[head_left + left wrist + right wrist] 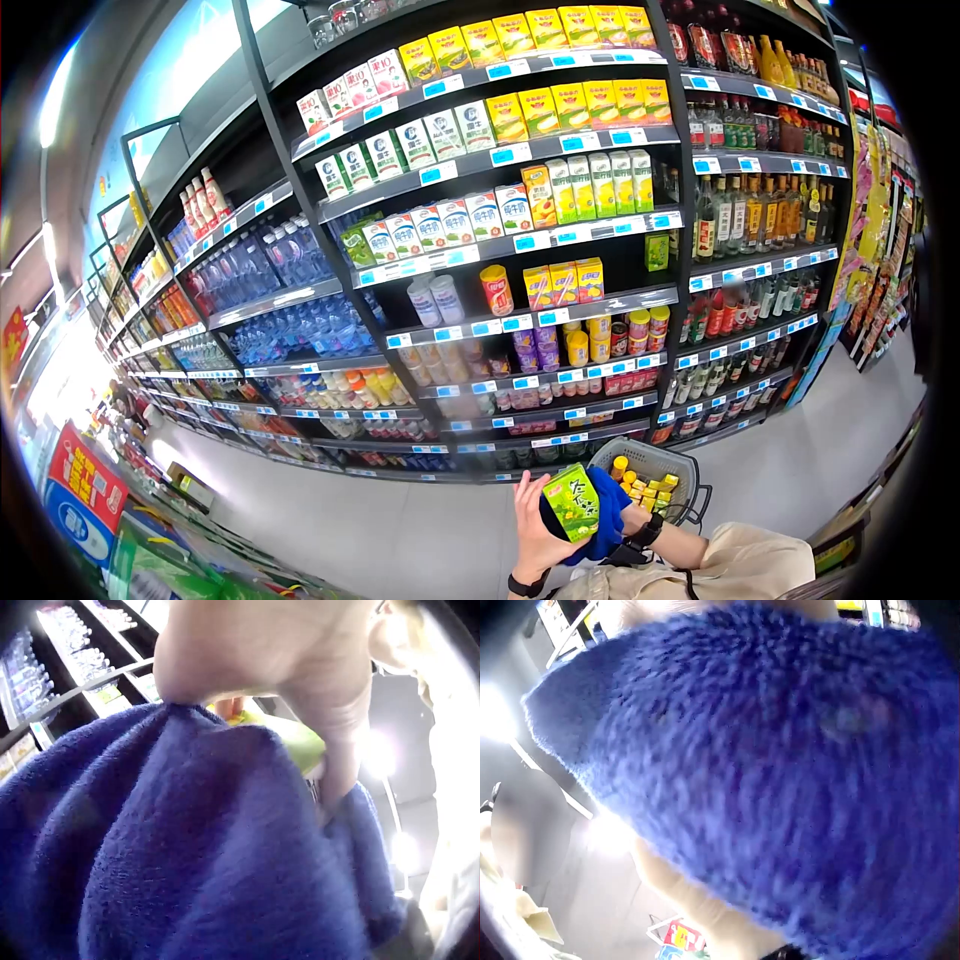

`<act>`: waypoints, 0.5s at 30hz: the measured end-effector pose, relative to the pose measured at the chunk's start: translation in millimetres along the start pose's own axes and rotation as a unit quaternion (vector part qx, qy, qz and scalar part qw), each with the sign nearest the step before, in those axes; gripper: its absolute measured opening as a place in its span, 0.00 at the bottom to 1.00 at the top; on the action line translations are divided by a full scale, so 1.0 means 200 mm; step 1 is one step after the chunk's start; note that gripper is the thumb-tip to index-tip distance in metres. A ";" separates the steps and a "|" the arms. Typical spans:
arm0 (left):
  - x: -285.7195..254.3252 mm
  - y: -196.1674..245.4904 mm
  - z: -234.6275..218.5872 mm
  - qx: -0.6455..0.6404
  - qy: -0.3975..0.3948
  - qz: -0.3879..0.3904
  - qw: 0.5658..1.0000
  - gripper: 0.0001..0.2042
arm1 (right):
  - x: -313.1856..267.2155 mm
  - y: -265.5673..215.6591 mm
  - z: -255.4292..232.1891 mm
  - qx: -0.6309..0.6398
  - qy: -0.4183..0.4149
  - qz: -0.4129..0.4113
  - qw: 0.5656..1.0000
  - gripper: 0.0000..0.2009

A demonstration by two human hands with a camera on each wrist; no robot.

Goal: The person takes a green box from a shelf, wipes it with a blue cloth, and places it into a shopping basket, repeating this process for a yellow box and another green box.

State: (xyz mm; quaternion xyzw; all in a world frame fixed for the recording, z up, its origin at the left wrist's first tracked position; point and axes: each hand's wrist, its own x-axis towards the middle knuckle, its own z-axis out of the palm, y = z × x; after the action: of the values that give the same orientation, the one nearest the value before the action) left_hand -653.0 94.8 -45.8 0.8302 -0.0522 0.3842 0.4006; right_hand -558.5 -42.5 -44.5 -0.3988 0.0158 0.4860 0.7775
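Here, before tall black metal store shelves (pixel 473 80), you appear to be wiping with a fuzzy blue cloth (pixel 608 522) a green-and-yellow printed drink carton (pixel 575 505), held before you, printed face up, long axis seemingly running outward towards the shelves. Your left hand (pixel 537 530) grips it, fingers parted to its width; your right hand (pixel 632 517) has its fingers hidden by cloth, grip untellable. Next probably calls for a steady left hold while the cloth works.
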 end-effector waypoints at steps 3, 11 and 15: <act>0.01 -0.02 -0.02 0.050 -0.055 -0.033 0.997 0.55 | 0.03 0.04 -0.11 -0.028 -0.043 -0.015 0.999 0.27; -0.03 0.03 0.07 0.085 -0.099 0.048 0.990 0.53 | 0.14 0.17 -0.34 -0.044 -0.103 -0.026 0.993 0.26; -0.04 0.05 0.11 0.067 -0.095 0.056 0.992 0.51 | 0.14 0.20 -0.50 -0.060 -0.136 -0.046 0.988 0.27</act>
State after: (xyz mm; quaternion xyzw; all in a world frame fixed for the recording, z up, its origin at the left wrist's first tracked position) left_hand -649.1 71.3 -54.0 0.8838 -0.1106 0.3279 0.3149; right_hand -539.3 -76.7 -148.4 -0.3751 -0.1380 0.4998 0.7684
